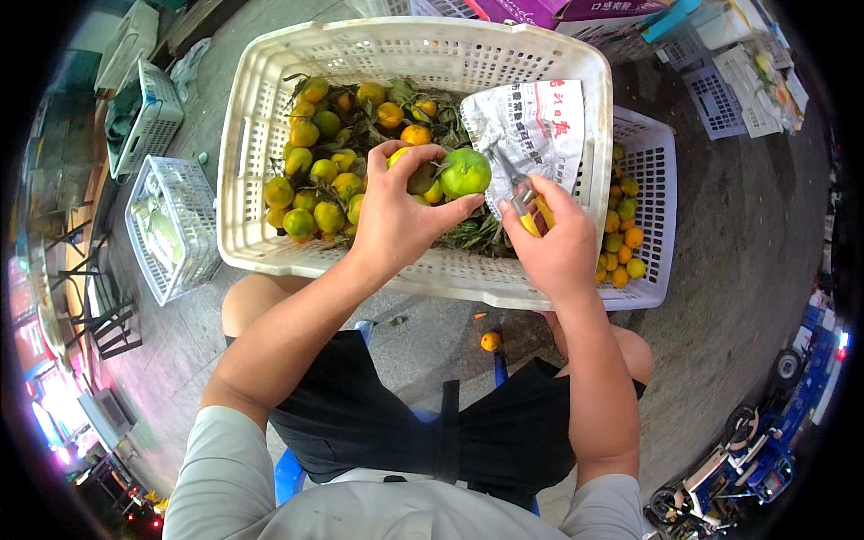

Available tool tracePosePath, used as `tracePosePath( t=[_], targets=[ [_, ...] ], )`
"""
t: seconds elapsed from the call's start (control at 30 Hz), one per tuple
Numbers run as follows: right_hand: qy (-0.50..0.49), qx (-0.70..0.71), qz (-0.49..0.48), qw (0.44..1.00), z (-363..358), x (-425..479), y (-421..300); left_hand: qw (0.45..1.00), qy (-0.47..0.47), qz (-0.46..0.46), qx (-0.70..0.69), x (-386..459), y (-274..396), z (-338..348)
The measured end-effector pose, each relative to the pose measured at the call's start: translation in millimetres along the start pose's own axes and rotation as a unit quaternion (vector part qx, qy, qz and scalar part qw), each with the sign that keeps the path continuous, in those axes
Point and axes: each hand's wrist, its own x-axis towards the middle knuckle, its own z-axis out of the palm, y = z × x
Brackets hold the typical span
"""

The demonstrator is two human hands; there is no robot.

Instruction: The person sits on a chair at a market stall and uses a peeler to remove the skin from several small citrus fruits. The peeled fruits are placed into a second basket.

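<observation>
My left hand holds a green citrus fruit near its fingertips, with more yellow-green fruit partly hidden behind the fingers. In my right hand are small pruning snips with yellow handles, their blades pointing up and left, close beside the green fruit. Both hands are above a large white plastic crate. Inside it, green and orange citrus fruits lie at the left and middle, among leafy cuttings. A printed newspaper sheet lies against the crate's right side, behind the snips.
A second crate with citrus fruits stands to the right, partly under the large one. One orange fruit lies on the floor between my legs. More crates stand at the left, a purple carton beyond.
</observation>
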Motion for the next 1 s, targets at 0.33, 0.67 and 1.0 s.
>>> tracePosePath(
  t=[0.33, 0.67, 1.0],
  targets=[
    [0.005, 0.346, 0.132, 0.929, -25, 9, -4, 0.855, -0.235, -0.174, -0.428, 3, 7, -4],
    [0.255, 0.075, 0.051, 0.963, -84, 5, 47, 0.642, -0.306, -0.332, -0.619, 14, 14, -3],
    [-0.051, -0.115, -0.121, 0.985, -41, -7, 9, 0.943, -0.177, -0.027, -0.28, -4, 13, 15]
  ],
)
